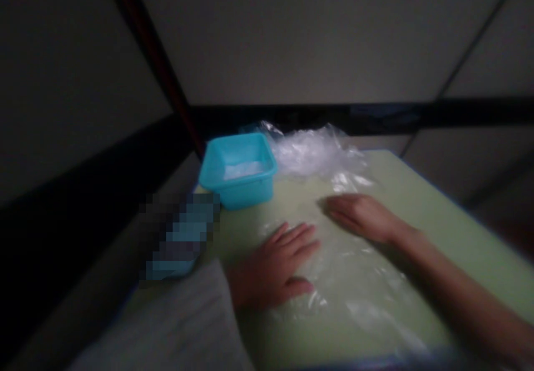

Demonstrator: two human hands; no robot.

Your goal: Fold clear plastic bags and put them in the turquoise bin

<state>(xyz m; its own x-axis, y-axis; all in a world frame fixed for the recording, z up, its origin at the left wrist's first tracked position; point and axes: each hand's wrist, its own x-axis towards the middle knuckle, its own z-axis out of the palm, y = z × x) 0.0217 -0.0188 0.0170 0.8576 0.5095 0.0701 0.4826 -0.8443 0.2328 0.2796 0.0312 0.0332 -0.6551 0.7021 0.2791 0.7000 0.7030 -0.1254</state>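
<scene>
My left hand (273, 268) lies flat with fingers spread on a clear plastic bag (354, 282) spread over the pale green table (438, 215). My right hand (359, 215) also lies flat, fingers stretched out, on the far part of the same bag. A pale sleeve covers my left forearm. Neither hand grips anything.
A turquoise plastic tub (238, 171) with something white inside stands at the table's far left. A crumpled heap of clear plastic bags (312, 151) lies behind it to the right. A blurred-out patch sits at the left edge. Dim walls surround the table.
</scene>
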